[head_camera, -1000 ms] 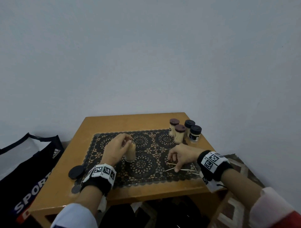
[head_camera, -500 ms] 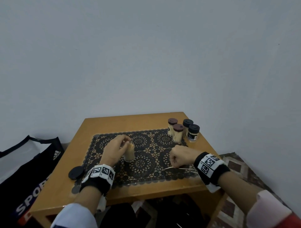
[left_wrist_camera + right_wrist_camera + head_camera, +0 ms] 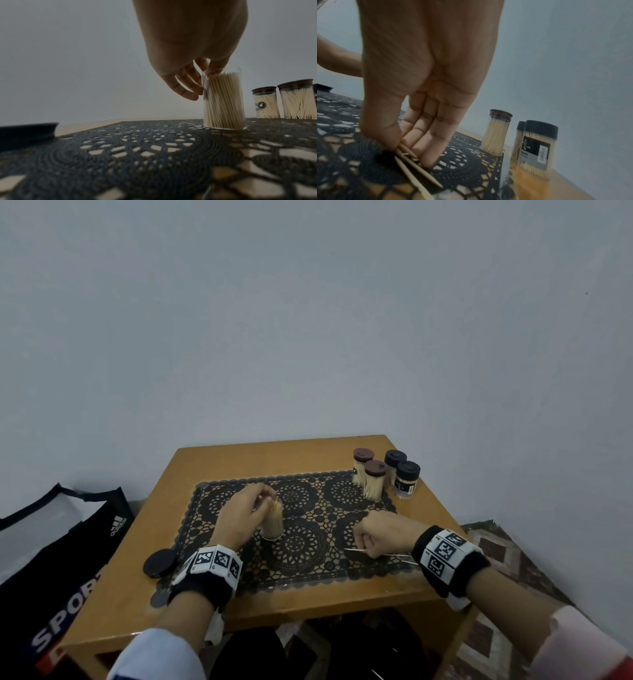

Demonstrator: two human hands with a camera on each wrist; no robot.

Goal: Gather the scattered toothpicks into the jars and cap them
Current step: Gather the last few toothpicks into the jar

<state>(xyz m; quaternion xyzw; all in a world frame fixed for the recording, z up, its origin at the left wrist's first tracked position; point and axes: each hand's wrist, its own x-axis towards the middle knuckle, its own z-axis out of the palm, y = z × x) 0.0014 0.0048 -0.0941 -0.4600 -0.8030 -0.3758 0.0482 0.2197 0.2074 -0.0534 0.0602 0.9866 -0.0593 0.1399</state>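
Grey wall behind, small orange-brown wooden table (image 3: 301,453) with black lace-pattern placemat (image 3: 308,546) on top. Left hand (image 3: 241,517) curls round the rim of an open clear cylindrical jar packed with pale wooden toothpicks (image 3: 223,100); the fingers (image 3: 187,86) touch its upper side, the thumb can't be seen. Jar upright on the mat, toothpicks inside vertical, tips up, directly under the fingertips. Right hand (image 3: 378,534) fingers curled, thumb and fingertips (image 3: 429,152) pinching a few loose pale toothpicks (image 3: 418,169) at one end. These lie flat on the mat, long axis running from the pinch back toward the wrist; head view shows one tip poking out left of the fist. More loose toothpicks (image 3: 406,558) on the mat under the right wrist. Four capped toothpick jars (image 3: 385,474), two brown lids and two black, stand beyond the right hand at the far mat corner. Round black lid (image 3: 160,562) lies flat on the table just left of the left wrist.
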